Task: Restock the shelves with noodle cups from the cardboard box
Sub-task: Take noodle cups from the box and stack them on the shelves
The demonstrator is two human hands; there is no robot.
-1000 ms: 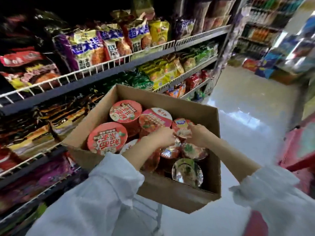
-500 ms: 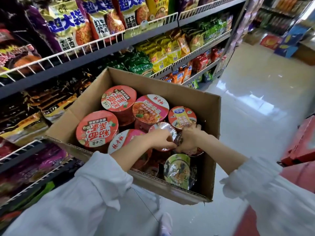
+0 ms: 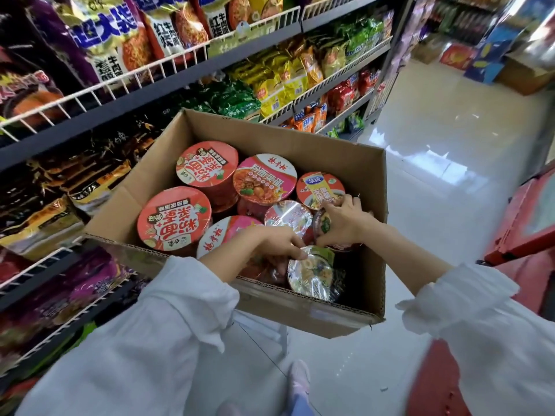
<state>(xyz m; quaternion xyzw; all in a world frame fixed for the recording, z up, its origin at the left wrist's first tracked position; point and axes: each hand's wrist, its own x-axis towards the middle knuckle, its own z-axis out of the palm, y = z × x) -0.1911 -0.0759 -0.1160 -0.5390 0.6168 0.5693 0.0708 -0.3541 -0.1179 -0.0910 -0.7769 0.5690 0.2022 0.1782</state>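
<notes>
Hands (image 3: 277, 240) in cardboard box (image 3: 300, 307), noodle cups (image 3: 174, 219) bearing Chinese lettering

- Glossy pale floor (image 3: 450, 163) along the aisle
- Red crate (image 3: 528, 217) at right
- Blue display boxes (image 3: 486, 61) far back
- Pink shoe (image 3: 299, 376) below

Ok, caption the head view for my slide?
Both hands, left hand and right hand, reach among noodle cups in the cardboard box beside stocked shelves.
</notes>
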